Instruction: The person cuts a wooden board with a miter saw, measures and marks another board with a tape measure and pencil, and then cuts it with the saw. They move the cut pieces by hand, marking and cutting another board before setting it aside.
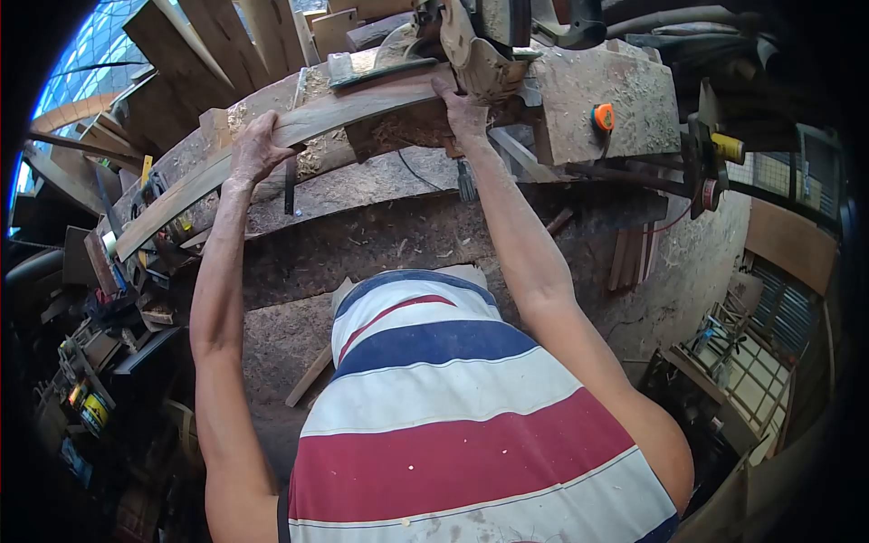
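A long wooden board [353,108] lies across the bench and reaches out to the lower left; the fisheye lens makes it look curved. My left hand [257,152] is closed over the board left of its middle, fingers wrapped round the edge. Near the board's right end, my right hand [463,110] grips it with the thumb on the near side, close to a power saw [477,56]. The saw's housing and guard stand just above that end. Its blade is hard to make out.
Sawdust covers the wooden bench [597,77], where a small orange object [603,117] sits at the right. Planks [195,45] lean behind on the left. A cable [418,172] hangs below the saw. Tools and cans [90,407] clutter the lower left.
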Action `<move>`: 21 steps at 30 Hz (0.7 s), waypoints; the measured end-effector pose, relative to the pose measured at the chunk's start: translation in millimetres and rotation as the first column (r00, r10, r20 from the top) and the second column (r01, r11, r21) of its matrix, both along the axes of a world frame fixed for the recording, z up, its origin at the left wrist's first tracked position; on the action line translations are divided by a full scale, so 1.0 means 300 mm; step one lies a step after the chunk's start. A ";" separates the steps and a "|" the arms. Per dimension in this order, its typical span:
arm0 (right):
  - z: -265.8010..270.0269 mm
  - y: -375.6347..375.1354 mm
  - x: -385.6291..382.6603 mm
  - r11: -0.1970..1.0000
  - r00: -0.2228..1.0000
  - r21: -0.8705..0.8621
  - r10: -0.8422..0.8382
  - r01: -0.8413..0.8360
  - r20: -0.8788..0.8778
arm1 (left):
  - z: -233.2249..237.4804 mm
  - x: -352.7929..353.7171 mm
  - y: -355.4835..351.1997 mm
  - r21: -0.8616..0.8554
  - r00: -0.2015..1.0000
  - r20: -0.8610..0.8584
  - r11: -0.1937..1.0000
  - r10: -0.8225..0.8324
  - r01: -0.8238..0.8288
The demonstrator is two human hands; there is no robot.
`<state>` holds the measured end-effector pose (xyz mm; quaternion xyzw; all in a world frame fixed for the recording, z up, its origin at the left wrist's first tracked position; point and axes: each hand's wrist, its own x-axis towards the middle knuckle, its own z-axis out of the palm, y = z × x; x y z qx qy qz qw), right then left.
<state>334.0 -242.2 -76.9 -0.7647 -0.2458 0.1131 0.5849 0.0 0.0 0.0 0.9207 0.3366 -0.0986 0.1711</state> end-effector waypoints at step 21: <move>0.081 0.226 -0.289 0.605 0.890 -0.796 0.356 0.014 0.286 | 0.023 0.066 -0.244 0.043 0.969 0.146 0.980 -0.197 0.193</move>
